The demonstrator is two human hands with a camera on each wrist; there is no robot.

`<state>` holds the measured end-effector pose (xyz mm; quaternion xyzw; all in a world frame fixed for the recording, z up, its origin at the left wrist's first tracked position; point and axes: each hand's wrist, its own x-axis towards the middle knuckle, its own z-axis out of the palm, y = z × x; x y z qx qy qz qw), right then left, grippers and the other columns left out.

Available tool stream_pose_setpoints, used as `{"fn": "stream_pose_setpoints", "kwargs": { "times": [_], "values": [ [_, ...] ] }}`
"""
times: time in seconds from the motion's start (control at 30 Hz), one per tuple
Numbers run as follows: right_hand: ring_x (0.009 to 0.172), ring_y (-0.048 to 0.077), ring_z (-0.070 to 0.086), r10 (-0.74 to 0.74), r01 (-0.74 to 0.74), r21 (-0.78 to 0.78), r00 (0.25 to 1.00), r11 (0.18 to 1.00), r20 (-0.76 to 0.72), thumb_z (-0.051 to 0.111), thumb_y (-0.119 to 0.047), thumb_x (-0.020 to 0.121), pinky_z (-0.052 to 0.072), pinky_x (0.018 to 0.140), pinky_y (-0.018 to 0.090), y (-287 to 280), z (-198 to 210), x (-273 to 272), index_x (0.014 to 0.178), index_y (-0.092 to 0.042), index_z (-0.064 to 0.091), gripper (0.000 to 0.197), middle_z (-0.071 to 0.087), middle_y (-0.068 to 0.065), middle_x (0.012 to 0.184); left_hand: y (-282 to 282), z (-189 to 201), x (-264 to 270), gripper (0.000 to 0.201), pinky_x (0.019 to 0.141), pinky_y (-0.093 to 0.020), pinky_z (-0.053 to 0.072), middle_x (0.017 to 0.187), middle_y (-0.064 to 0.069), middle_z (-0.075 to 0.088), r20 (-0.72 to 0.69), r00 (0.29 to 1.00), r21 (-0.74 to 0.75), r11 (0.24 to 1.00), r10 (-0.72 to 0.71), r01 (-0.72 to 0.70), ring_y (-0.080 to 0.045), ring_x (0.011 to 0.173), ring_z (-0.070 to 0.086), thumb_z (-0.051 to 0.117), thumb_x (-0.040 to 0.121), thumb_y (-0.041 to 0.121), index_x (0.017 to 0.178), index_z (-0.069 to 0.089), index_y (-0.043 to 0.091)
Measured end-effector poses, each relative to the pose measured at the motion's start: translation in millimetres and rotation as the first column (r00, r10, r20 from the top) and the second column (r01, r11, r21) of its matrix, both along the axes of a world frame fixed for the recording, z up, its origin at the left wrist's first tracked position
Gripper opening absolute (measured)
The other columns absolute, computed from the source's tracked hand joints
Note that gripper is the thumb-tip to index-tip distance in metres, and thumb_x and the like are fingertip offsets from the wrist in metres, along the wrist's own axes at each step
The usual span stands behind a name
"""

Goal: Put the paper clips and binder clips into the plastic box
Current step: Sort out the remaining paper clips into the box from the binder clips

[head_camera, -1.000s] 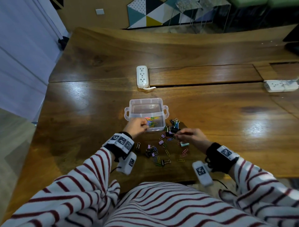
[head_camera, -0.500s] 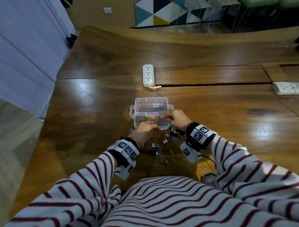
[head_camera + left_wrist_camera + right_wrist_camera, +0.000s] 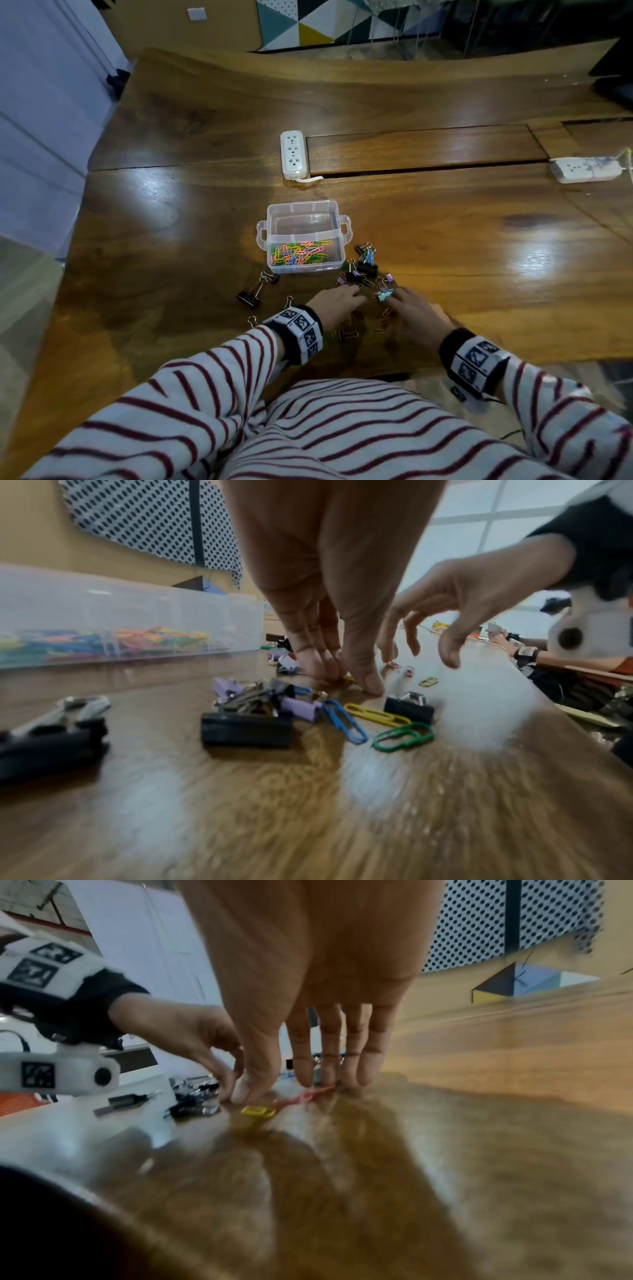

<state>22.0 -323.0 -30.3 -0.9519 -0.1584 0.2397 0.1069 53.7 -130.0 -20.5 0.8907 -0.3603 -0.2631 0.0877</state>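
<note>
The plastic box [image 3: 305, 236] is clear, lidless and upright, with a loop handle on each short side and a divider across its middle. Its near compartment holds a heap of bright paper clips [image 3: 298, 253] — pink, yellow, green, blue and orange; the far compartment looks bare. More lie loose on the table in front of it: a blue paper clip [image 3: 344, 721], a yellow one [image 3: 377, 715] and a green one [image 3: 404, 735] side by side. Binder clips are scattered near them — a large black one [image 3: 246, 730], small lilac ones [image 3: 299, 707], and a black cluster [image 3: 366, 262] just right of the box.
</note>
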Motion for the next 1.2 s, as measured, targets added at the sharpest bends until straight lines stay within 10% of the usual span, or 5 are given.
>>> {"fn": "stream_pose_setpoints", "kwargs": {
  "times": [0.5, 0.8, 1.2],
  "values": [
    [0.119, 0.019, 0.040, -0.043, 0.042, 0.030, 0.998, 0.999, 0.038, 0.055, -0.017, 0.086, 0.041, 0.093, 0.031, 16.2, 0.6, 1.2, 0.118, -0.013, 0.050, 0.033, 0.047, 0.005, 0.127, 64.6, 11.7, 1.8, 0.022, 0.088, -0.033, 0.052, 0.105, -0.007, 0.064, -0.220, 0.935, -0.156, 0.936, 0.277, -0.314, -0.014, 0.094, 0.060, 0.059, 0.085, 0.009, 0.107, 0.057, 0.010],
    [0.120, 0.019, 0.043, 0.035, -0.035, -0.022, 0.999, 0.999, 0.021, 0.050, -0.021, 0.089, 0.041, 0.099, 0.033, 14.4, -0.2, -0.2, 0.128, -0.013, 0.039, 0.041, 0.046, 0.006, 0.133, 46.6, -12.6, -44.6, 0.041, 0.098, -0.037, 0.044, 0.126, -0.012, 0.051, -0.089, 0.981, -0.035, 0.984, 0.172, -0.176, -0.025, 0.115, 0.050, 0.049, 0.090, 0.005, 0.130, 0.041, 0.012],
    [0.113, 0.020, 0.045, 0.313, -0.303, -0.127, 0.948, 0.945, 0.064, 0.043, -0.014, 0.093, 0.047, 0.093, 0.030, 12.8, 0.5, 4.6, 0.128, -0.010, 0.037, 0.035, 0.045, 0.009, 0.130, 44.3, -18.6, -40.3, 0.031, 0.086, -0.037, 0.051, 0.118, -0.010, 0.045, 0.029, 0.990, 0.003, 0.991, 0.136, -0.136, -0.024, 0.106, 0.050, 0.054, 0.087, 0.003, 0.117, 0.050, 0.007]
  ]
}}
